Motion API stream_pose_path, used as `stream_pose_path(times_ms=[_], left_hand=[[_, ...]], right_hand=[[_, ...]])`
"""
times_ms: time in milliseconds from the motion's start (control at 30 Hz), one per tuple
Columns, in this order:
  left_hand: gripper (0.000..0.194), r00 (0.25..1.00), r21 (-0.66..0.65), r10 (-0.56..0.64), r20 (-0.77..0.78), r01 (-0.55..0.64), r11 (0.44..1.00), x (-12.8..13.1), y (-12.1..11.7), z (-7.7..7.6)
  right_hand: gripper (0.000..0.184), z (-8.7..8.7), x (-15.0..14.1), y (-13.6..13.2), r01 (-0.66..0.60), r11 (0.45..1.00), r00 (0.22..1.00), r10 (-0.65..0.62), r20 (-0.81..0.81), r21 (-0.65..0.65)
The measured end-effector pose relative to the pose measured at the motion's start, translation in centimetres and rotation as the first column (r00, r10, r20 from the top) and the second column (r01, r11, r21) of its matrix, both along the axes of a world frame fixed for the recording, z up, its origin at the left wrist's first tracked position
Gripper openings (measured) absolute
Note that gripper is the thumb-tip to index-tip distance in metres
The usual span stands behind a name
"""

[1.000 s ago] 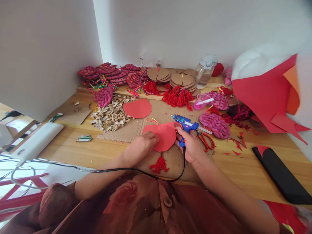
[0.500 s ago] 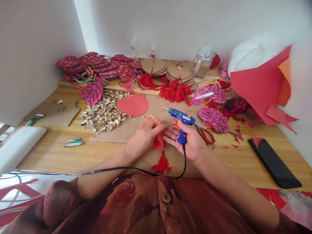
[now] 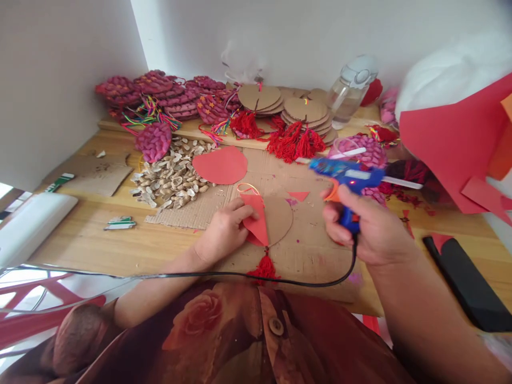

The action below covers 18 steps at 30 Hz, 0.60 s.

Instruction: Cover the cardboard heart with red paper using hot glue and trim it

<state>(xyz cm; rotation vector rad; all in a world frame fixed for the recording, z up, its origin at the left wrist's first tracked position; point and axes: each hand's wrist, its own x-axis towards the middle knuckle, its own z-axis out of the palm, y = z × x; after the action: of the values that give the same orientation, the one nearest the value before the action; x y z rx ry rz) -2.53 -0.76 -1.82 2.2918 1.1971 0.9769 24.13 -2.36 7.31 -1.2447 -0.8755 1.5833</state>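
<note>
My right hand (image 3: 372,224) grips a blue hot glue gun (image 3: 344,178), raised above the right side of the table, its nozzle pointing left and a white glue stick sticking out behind. At the middle, a round cardboard disc (image 3: 280,221) lies with red paper (image 3: 256,216) over its left part, the paper's edge folded back. My left hand (image 3: 228,229) pinches that red paper on its left side. A yellow cord loop (image 3: 248,188) shows at the disc's top, and a red yarn tassel (image 3: 264,269) hangs at its bottom.
A red paper circle (image 3: 221,165) and peanut shells (image 3: 176,176) lie behind my left hand. Stacked cardboard discs (image 3: 306,109), braided yarn rounds (image 3: 176,104) and a water bottle (image 3: 350,90) line the back. The glue gun's black cord (image 3: 224,274) crosses the front. A black phone-like slab (image 3: 468,282) lies right.
My right hand has moved right and away from the disc with the glue gun. The red paper is now folded back, exposing the disc's right half. My left hand has shifted slightly left.
</note>
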Motion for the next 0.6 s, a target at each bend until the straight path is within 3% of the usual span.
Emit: stream_pose_path(times_ms=[100,233,433,600], left_hand=[[0.033,1.000,0.013,0.014,0.014,-0.014,1.000,-0.1,0.0,-0.4],[0.034,1.000,0.010,0.014,0.022,-0.014,1.000,-0.1,0.0,-0.8],[0.034,1.000,0.008,0.012,0.013,-0.013,1.000,0.0,-0.1,-0.4],[0.031,1.000,-0.019,0.005,0.004,-0.005,1.000,-0.1,-0.3,-0.3]], right_hand=[[0.039,-2.9,-0.8,-0.6,-0.106,0.994,0.966,0.107,0.234,-0.020],[0.046,-5.1,-1.6,-0.7,-0.192,0.981,0.912,0.185,0.367,-0.018],[0.047,-5.9,-1.9,-0.3,-0.230,0.973,0.819,0.180,0.544,0.024],[0.044,-5.6,-1.9,-0.4,-0.273,0.959,0.711,0.150,0.687,0.072]])
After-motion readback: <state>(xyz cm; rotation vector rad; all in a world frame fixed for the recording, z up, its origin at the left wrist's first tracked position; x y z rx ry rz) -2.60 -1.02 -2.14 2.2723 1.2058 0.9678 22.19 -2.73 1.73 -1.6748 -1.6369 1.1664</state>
